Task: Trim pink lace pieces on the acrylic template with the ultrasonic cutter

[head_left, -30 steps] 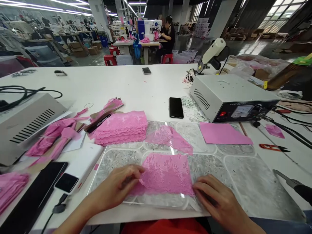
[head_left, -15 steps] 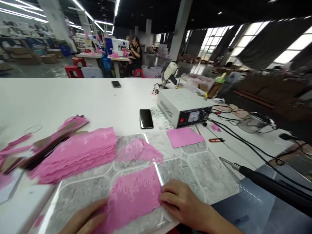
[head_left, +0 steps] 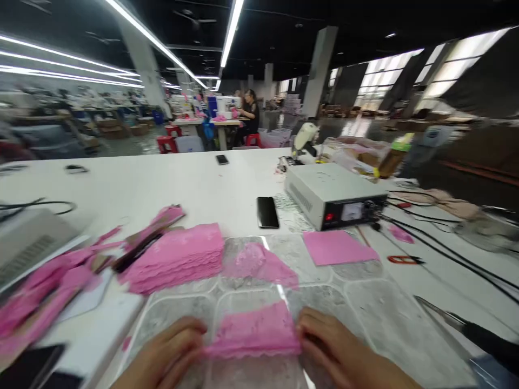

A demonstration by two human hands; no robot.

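Observation:
A pink lace fabric piece (head_left: 256, 328) with a scalloped near edge is stretched between my hands over a grey marble-patterned mat (head_left: 381, 319). My left hand (head_left: 172, 351) pinches its left end, and my right hand (head_left: 330, 343) grips its right end. Just beyond lies a crumpled sheer pink lace scrap (head_left: 263, 262). A thick stack of pink lace pieces (head_left: 178, 254) sits to the left, and a flat plain pink piece (head_left: 338, 247) lies at the mat's far right. To the right of my right hand rests a black-handled tool with a pointed metal tip (head_left: 458, 319).
A grey power unit (head_left: 334, 189) with cables stands at the right back, near a black phone (head_left: 267, 212). Red-handled thread snips (head_left: 405, 260) lie right of the mat. Pink strips (head_left: 52, 292) lie at the left. A person (head_left: 249, 116) sits at a far sewing machine.
The lace piece has been folded or drawn up into a narrower band, its far edge lower in view. Both hands now grip its near corners. The camera view has turned left.

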